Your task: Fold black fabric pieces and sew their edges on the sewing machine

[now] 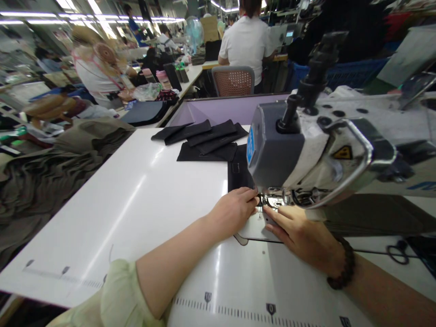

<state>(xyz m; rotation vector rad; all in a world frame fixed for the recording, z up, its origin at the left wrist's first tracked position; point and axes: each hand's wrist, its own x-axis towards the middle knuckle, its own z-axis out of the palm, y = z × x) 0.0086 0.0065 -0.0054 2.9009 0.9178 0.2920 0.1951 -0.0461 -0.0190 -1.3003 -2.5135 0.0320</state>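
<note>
My left hand (235, 212) rests at the near edge of a black fabric piece (238, 175), its fingers bent together beside the needle area; whatever they pinch is hidden. Just right of the presser foot, my right hand (298, 229) lies on the metal plate with fingers spread, wearing a dark bead bracelet. Over both hands stands the grey and white head of a sewing machine (277, 145). Several folded black pieces (211, 136) lie overlapping on the white table (136, 190), behind and left of the machine.
Brown-grey fabric (44, 181) is heaped at the left. Another fabric piece (378, 213) lies under the machine arm, near black scissors (398, 252). Beyond a lilac-lined bin (231, 109), a person in white (245, 43) sits on a chair (233, 81).
</note>
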